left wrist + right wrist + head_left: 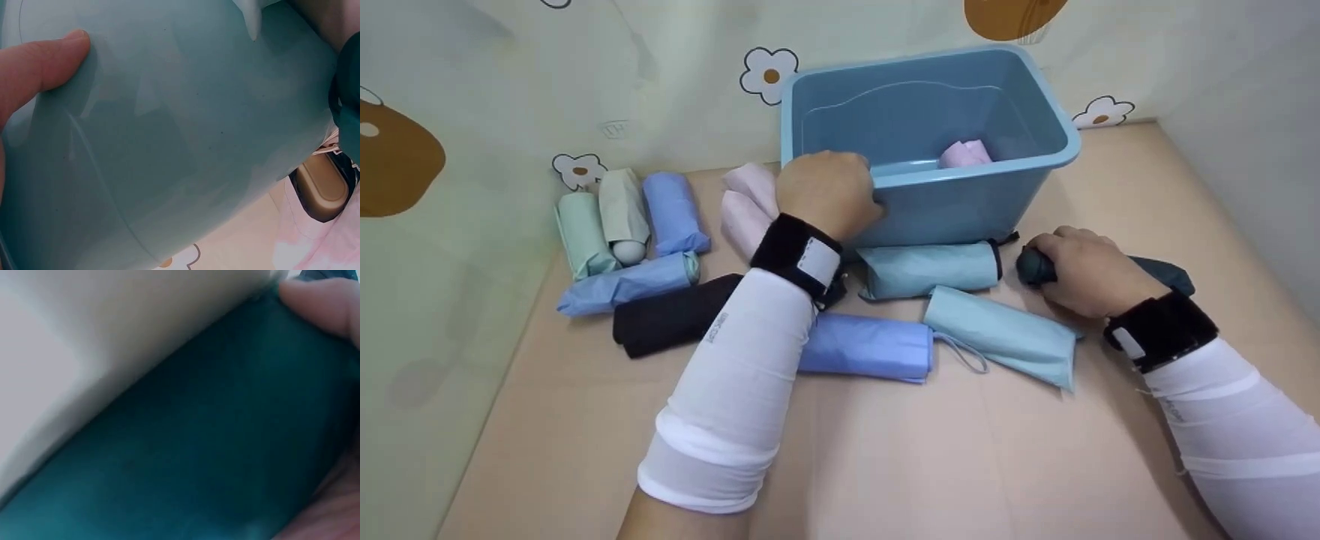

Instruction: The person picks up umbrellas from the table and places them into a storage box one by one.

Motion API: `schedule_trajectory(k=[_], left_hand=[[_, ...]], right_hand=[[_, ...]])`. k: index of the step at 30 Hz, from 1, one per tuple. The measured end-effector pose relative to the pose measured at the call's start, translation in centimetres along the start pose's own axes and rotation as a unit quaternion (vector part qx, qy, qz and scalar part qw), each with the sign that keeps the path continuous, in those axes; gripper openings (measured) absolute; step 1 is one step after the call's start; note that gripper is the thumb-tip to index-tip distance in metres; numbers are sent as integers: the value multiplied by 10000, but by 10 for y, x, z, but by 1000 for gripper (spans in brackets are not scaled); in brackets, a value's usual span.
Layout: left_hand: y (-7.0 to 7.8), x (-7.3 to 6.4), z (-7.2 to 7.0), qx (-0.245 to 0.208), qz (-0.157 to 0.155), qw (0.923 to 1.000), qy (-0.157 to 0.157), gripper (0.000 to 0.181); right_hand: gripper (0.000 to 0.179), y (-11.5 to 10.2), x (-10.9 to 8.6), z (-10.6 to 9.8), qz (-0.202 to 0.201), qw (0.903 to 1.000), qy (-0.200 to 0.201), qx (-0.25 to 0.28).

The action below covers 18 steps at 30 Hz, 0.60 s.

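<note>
My left hand (831, 193) grips the front left corner of a blue plastic bin (960, 206); in the left wrist view the thumb (50, 63) lies against the bin's wall. A pink bundle (966, 154) sits inside the bin. To the right of the bin, my right hand (1091, 270) holds a dark green folded umbrella (1164, 271) around its middle, the rounded end sticking out to the left. Its dark green fabric (185, 439) fills much of the right wrist view. Close by lie two teal folded umbrellas (934, 270), one in front of the other.
A blue-violet folded umbrella (870, 346) and a black one (675, 315) lie in front. Pale pink ones (746, 210) are left of the bin. Several green, cream and blue ones (671, 214) are grouped at the back left. A flower-patterned wall covering (682, 90) closes off the back.
</note>
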<state>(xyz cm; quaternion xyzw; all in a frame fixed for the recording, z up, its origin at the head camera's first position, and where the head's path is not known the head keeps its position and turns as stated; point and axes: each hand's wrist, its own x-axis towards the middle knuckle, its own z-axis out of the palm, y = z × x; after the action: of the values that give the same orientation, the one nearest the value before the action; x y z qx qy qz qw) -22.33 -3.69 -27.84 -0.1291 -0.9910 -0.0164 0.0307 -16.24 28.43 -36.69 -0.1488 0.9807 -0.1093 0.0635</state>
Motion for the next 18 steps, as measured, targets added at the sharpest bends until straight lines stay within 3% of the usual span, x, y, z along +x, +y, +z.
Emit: schedule_trajectory(k=[10,18], left_hand=[[0,0,0,42,14,10000,1,35],[0,-1,1,21,10,9999,128,31]], right_hand=[[36,-7,-10,-13,207,9976,565,354],[25,-28,-23,-35,-604,9887,1301,444]])
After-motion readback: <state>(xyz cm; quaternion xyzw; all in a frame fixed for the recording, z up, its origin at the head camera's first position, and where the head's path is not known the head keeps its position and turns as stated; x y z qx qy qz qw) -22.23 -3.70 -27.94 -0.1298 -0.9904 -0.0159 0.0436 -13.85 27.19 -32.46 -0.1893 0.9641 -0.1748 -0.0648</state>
